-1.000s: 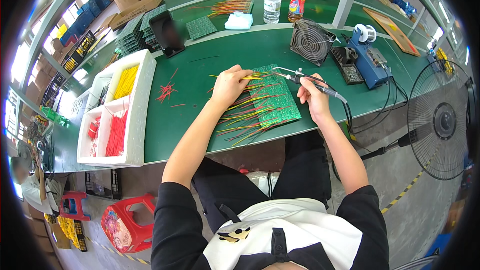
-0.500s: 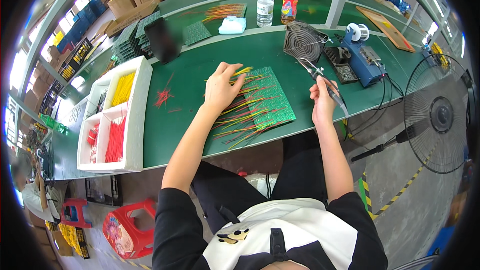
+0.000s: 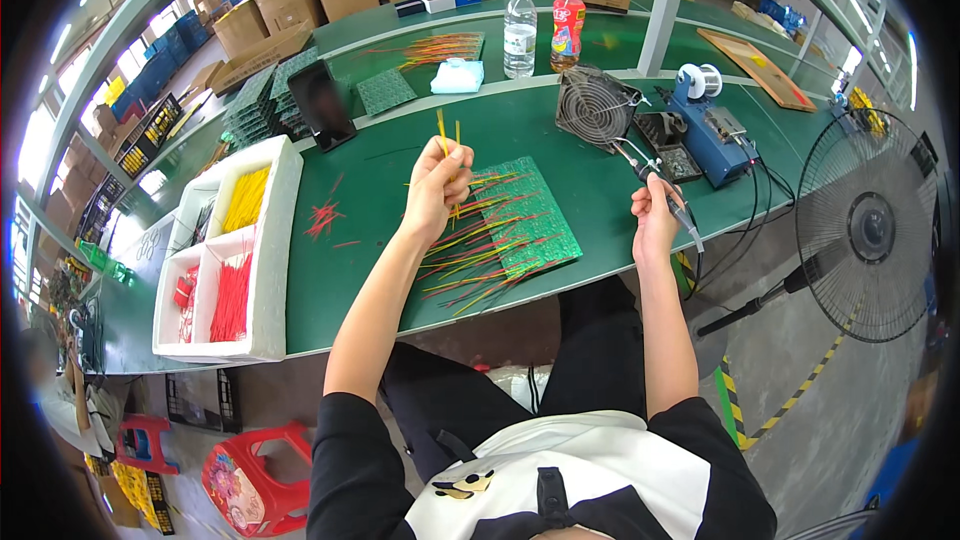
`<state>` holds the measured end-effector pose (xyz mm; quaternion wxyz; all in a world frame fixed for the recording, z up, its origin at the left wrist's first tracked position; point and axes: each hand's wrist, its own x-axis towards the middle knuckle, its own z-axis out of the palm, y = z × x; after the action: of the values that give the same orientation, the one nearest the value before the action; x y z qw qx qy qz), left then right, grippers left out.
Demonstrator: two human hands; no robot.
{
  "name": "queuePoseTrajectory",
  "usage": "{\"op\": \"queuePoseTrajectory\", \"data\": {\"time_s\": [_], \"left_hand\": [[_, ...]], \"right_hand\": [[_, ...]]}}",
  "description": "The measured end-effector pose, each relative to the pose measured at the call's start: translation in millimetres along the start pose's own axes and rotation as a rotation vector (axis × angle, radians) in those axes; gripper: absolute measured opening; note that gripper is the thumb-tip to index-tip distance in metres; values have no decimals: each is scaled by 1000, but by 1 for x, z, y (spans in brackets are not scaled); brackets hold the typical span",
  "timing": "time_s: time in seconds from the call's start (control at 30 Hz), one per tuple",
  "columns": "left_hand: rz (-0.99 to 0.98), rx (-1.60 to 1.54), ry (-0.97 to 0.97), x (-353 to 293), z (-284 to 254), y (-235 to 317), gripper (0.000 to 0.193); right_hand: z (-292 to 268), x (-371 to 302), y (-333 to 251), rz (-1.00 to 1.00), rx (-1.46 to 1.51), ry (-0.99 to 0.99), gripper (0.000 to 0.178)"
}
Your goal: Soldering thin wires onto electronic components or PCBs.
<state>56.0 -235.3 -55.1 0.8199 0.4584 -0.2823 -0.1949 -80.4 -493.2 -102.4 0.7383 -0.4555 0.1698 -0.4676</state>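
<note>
My left hand (image 3: pixel 436 188) is closed around a few yellow wires (image 3: pixel 441 124), whose ends stick up above the fist. It is over the left edge of a green circuit board panel (image 3: pixel 545 215). Red and yellow wires (image 3: pixel 462 258) run from the panel out to the left across the table. In my right hand (image 3: pixel 654 218) is a soldering iron (image 3: pixel 648 177), held to the right of the panel. Its tip points up and left, close to a small fan (image 3: pixel 597 108).
A white foam box (image 3: pixel 278 270) of yellow and red wires stands left, beside loose red wire bits (image 3: pixel 323 218). A blue soldering machine (image 3: pixel 715 135) with a solder spool is at right. Bottles (image 3: pixel 520 35), a dark phone-like slab (image 3: pixel 322 105) and board stacks (image 3: pixel 250 110) are behind. A large fan (image 3: pixel 868 225) stands right.
My left hand has closed and turned upright, with yellow wires now standing out of its top. The soldering iron stays in my right hand, and the whole view has shifted slightly.
</note>
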Motion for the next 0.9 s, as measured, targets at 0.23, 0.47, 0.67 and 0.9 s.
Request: {"op": "queuePoseTrajectory", "data": {"time_s": [0.23, 0.47, 0.67, 0.9], "left_hand": [[22, 659, 45, -4, 1, -16, 10], [221, 1131, 149, -18, 19, -27, 12], [289, 1290, 162, -19, 18, -37, 15], [331, 1334, 209, -18, 18, -42, 15]], "right_hand": [[2, -3, -3, -3, -55, -21, 16], [7, -10, -6, -44, -173, -33, 19], [9, -14, -5, -68, -167, -53, 17], [5, -14, -5, -56, -220, -145, 18]]}}
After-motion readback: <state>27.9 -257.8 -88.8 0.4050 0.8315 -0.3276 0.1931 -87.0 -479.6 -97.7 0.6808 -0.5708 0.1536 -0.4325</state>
